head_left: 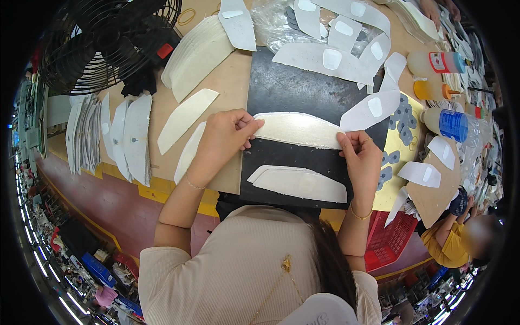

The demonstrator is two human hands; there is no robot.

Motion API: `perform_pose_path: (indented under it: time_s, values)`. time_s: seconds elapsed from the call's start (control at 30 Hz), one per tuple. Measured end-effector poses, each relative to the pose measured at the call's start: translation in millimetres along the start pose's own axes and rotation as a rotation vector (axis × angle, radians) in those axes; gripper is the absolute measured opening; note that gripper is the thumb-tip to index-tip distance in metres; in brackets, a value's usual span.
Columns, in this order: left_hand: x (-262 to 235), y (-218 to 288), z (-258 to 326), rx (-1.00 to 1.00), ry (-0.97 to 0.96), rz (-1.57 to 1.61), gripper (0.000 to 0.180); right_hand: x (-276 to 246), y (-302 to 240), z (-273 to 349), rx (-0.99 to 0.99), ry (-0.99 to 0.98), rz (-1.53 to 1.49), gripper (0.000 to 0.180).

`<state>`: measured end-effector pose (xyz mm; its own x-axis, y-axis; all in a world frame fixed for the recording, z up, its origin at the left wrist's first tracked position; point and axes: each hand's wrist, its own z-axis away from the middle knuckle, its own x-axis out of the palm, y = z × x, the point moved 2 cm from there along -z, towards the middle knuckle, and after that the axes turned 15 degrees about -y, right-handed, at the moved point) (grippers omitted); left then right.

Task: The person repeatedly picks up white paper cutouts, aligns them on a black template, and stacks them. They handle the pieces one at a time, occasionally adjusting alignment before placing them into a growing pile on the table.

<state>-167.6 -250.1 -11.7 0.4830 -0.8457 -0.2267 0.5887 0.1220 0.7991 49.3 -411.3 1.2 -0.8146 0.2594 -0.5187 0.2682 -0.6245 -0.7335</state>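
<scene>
A cream, curved shoe-part panel (299, 129) lies over the black work mat (265, 86), its long edge bowed away from me. My left hand (234, 130) pinches its left end between thumb and fingers. At the opposite end, my right hand (358, 149) grips the corner the same way. Closer to my body, a small stack of similar cream panels (298, 183) rests on the mat. Beside my left wrist lie a loose cream panel (187, 120) and another partly hidden by my forearm.
A black fan (108, 35) stands at the far left, near a tall stack of cream panels (197, 57). White pieces with glossy patches (319, 60) spread across the back. Bottles (447, 124) and grey pieces (402, 119) sit at right, above a red crate (391, 241). A person in yellow (447, 241) is nearby.
</scene>
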Motion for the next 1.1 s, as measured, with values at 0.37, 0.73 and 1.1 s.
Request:
perform_pose_path:
  time_s: [0.37, 0.73, 1.1]
  values:
    - [1.6, 5.6, -0.9, 0.034, 0.013, -0.102, 0.024, 4.0, 4.1, 0.1, -0.053, 0.029, 0.078, 0.021]
    - [-5.2, 8.4, 7.4, 0.068, 0.254, -0.629, 0.035, 15.4, -9.0, 5.5, -0.115, 0.129, 0.464, 0.028]
    - [5.1, -5.1, 9.1, 0.179, 0.32, -0.83, 0.03, 93.8, -31.7, 8.0, -0.747, -0.196, 0.718, 0.073]
